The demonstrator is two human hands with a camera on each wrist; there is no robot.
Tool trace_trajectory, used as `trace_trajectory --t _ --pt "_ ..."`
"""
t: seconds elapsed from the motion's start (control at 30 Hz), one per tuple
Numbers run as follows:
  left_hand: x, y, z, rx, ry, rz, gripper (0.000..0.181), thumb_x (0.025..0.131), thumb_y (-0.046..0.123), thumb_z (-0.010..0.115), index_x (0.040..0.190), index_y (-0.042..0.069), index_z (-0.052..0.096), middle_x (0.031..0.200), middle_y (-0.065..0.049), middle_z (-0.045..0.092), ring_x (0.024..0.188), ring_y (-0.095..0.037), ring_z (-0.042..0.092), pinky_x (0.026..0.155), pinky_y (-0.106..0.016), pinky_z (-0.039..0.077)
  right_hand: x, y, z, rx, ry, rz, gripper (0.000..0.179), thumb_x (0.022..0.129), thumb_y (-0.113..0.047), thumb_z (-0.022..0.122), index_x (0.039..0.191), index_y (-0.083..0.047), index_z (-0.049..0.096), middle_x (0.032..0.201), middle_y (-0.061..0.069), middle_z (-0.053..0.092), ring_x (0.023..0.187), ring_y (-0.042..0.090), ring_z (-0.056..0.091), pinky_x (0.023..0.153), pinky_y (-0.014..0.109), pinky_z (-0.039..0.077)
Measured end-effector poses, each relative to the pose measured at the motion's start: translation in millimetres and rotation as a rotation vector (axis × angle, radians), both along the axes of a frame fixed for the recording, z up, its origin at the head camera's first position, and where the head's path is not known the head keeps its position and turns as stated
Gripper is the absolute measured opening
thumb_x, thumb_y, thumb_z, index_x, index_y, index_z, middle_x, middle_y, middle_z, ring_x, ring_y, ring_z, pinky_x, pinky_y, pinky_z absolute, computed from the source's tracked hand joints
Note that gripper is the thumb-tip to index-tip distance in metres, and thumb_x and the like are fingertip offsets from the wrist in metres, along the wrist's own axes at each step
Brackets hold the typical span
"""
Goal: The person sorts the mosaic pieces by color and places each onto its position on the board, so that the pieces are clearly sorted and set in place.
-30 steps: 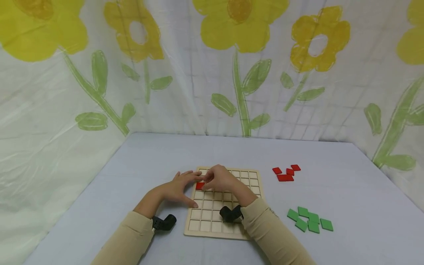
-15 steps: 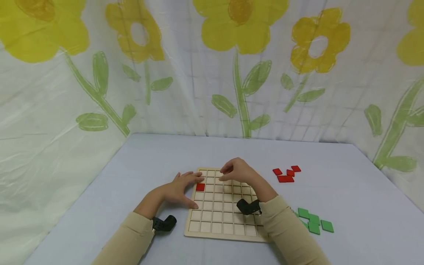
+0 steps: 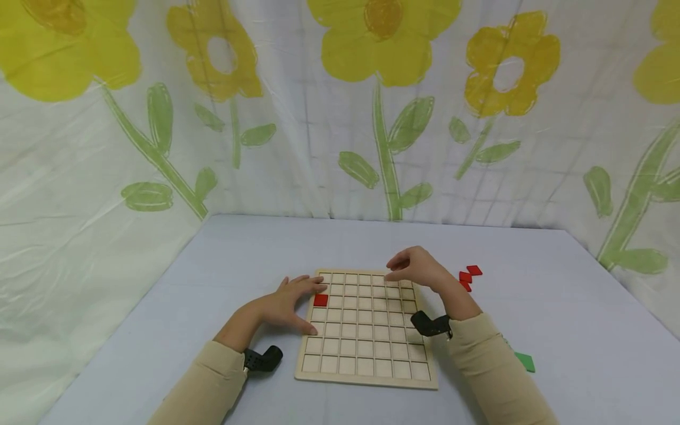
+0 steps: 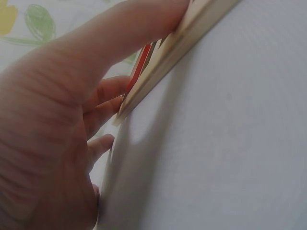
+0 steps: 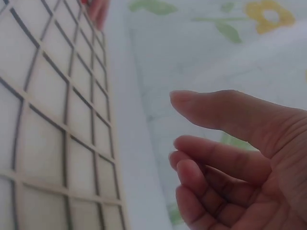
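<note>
A light wooden grid board (image 3: 366, 382) lies on the table, with one red square tile (image 3: 321, 300) in a cell by its left edge. My left hand (image 3: 281, 307) rests on that edge, fingers spread; its thumb touches the board's side strip in the left wrist view, and the tile's red edge (image 4: 139, 67) shows beyond. Over the board's far right corner is my right hand (image 3: 419, 270). In the right wrist view this hand (image 5: 240, 163) holds nothing, its fingers loosely bent and the thumb apart from them, beside the grid (image 5: 67, 129).
Several red tiles (image 3: 474, 270) lie right of the board, partly hidden by my right forearm. A green tile (image 3: 525, 362) peeks out past the right sleeve. A flowered curtain (image 3: 297, 147) hangs behind the table. Both wrists wear small black cameras.
My right hand has come away from the red tile at the board's left and moved right across the grid. Its arm now covers most green tiles. The left hand has stayed put.
</note>
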State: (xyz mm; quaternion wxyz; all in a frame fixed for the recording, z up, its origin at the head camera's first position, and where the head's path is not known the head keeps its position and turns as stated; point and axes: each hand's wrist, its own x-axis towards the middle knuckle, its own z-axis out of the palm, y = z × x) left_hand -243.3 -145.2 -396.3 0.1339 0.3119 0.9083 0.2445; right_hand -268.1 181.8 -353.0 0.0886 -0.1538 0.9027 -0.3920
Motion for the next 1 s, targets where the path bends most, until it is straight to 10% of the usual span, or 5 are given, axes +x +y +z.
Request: trace_trajectory --t 0.53,1.0 --pt "-2.6 0.4 1.4 0.008 0.009 -0.024 0.087 0.069 0.046 0.077 0.142 0.017 0.040 0.153 -0.002 0.028 0.144 -0.032 0.011 0.113 -0.061 -0.002 -1.3 70 16.5 -0.047 -0.023 -0.184 0.052 0.084 -0.032 0.069 0.122 0.001 0.058 0.121 0.019 0.059 0.104 0.025 0.058 0.095 0.045 0.045" --pt "0.0 -0.3 3.1 0.017 -0.008 -0.013 0.089 0.069 0.044 0.078 0.143 0.017 0.038 0.154 -0.007 0.025 0.144 -0.034 0.012 0.113 -0.061 -0.003 0.1 126 -8.7 -0.014 -0.141 -0.161 0.048 0.086 -0.029 0.066 0.122 0.002 0.057 0.117 0.015 0.063 0.095 0.015 0.056 0.094 0.044 0.044"
